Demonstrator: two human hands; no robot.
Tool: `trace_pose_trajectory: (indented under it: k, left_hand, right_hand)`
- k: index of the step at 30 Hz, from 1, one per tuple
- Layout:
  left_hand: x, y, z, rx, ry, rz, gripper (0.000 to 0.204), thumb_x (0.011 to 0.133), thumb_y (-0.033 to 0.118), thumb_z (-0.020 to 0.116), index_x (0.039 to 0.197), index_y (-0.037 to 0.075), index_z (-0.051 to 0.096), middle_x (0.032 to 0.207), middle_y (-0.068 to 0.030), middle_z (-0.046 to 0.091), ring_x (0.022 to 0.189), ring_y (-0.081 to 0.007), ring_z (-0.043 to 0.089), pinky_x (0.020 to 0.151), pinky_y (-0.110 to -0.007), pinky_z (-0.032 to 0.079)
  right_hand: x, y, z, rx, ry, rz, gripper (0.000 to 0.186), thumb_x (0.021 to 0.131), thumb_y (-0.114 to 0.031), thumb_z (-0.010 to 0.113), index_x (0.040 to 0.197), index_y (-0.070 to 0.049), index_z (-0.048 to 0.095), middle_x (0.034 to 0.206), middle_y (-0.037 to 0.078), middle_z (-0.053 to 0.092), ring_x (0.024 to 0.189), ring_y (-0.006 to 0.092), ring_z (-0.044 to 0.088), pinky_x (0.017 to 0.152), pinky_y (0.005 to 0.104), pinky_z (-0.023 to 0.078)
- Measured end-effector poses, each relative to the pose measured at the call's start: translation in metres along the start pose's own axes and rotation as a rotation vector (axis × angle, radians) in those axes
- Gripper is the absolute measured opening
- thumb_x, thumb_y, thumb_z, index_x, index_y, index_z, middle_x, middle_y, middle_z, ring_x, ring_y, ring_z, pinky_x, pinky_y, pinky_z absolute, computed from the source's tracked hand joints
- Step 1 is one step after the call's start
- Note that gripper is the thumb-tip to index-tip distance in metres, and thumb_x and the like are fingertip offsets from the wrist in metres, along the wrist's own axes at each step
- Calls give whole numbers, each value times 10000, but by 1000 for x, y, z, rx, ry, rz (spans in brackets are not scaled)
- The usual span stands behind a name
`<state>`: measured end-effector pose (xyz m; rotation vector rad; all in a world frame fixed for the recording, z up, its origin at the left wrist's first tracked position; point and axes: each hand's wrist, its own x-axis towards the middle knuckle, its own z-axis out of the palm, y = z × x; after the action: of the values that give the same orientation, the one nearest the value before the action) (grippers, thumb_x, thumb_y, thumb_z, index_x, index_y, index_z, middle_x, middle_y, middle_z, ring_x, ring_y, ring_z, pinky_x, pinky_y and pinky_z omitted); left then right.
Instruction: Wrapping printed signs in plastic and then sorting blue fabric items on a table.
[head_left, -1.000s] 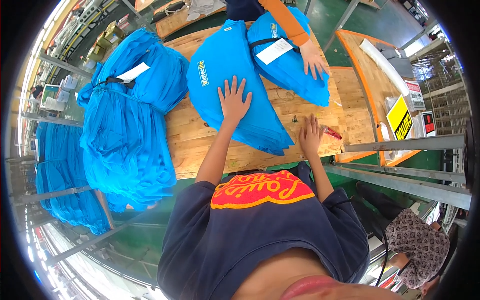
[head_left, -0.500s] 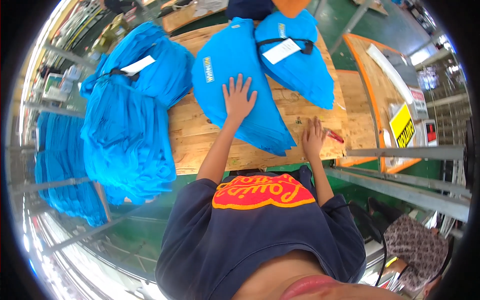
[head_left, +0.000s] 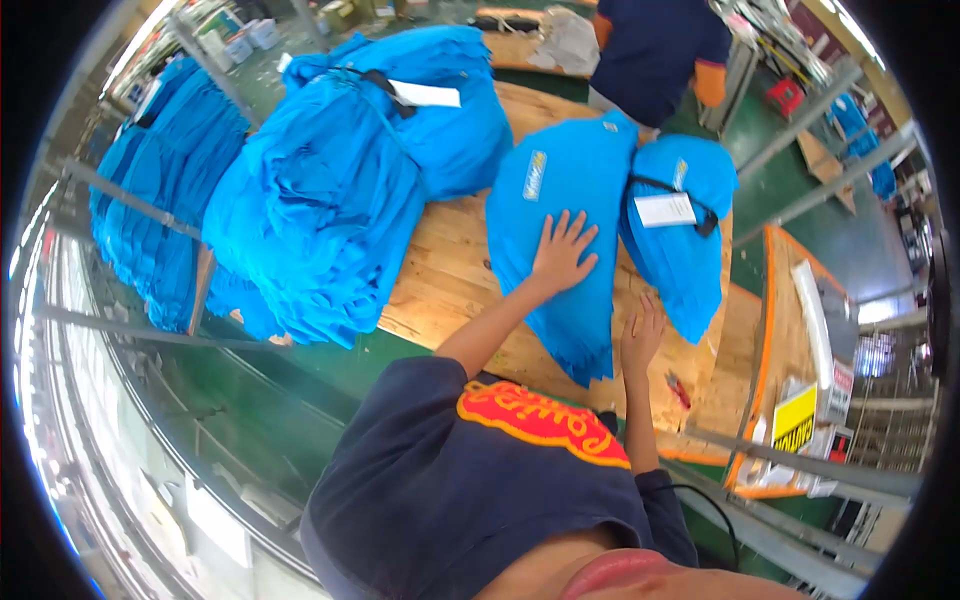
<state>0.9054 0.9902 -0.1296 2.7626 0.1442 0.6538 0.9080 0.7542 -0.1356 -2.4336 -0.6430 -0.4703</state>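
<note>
Two hands work a folded blue garment point(head_left: 560, 250) on the bench point(head_left: 450, 285): left hand point(head_left: 562, 255) pressing flat with fingers spread, right hand point(head_left: 641, 335) open beside its edge, big unfolded pile point(head_left: 350, 180) waiting

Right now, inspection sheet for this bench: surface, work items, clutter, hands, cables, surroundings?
Surface: wooden table, bare planks between piles.
Work items: flat blue garment; tied blue bundle beside it, white tag on it.
Clutter: large blue garment pile; small red object near the table edge.
Hands: left hand flat on the garment, fingers spread; right hand open at the garment's edge.
Cables: nothing seen.
Surroundings: another person at the far side; yellow sign; green floor.
</note>
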Motion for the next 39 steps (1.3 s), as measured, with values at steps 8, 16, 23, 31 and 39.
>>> trace_pose_trajectory:
  k: [8,16,23,31,39]
  left_hand:
    - [-13,5,-1,-41,58,-87,700,859,445,468,1371,-14,341,1475,-251,175,1383,-395,118,1104,-558,54]
    - [-4,8,-2,-33,-23,-62,683,874,441,455,1394,21,315,1470,-237,197,1376,-393,145,1096,-572,64]
    - [6,3,-6,-7,-92,-110,686,874,429,457,1415,41,291,1490,-226,156,1386,-386,121,1096,-572,67]
    - [8,10,-9,-38,-143,-138,696,869,412,467,1431,54,263,1500,-214,141,1396,-370,102,1097,-566,67]
    - [9,11,-13,-53,-184,-147,696,870,415,466,1432,58,263,1496,-214,159,1393,-368,122,1096,-560,81]
  right_hand:
    - [155,-89,62,245,-113,-290,396,875,-229,555,1242,-86,513,1346,168,438,1226,352,420,1026,454,313]
    - [241,-62,181,-161,-165,-156,562,888,-438,475,1335,-101,432,1445,153,323,1350,342,260,1060,593,172]
    - [282,-50,224,-222,27,-116,594,893,-490,436,1360,-125,413,1454,150,312,1346,351,267,1053,609,173]
    - [333,-29,239,-263,-17,-3,610,887,-537,411,1356,-148,431,1449,150,320,1340,375,270,1046,612,189]
    - [384,-1,257,-287,-177,199,570,885,-533,383,1318,-178,487,1416,185,353,1320,403,281,1072,586,155]
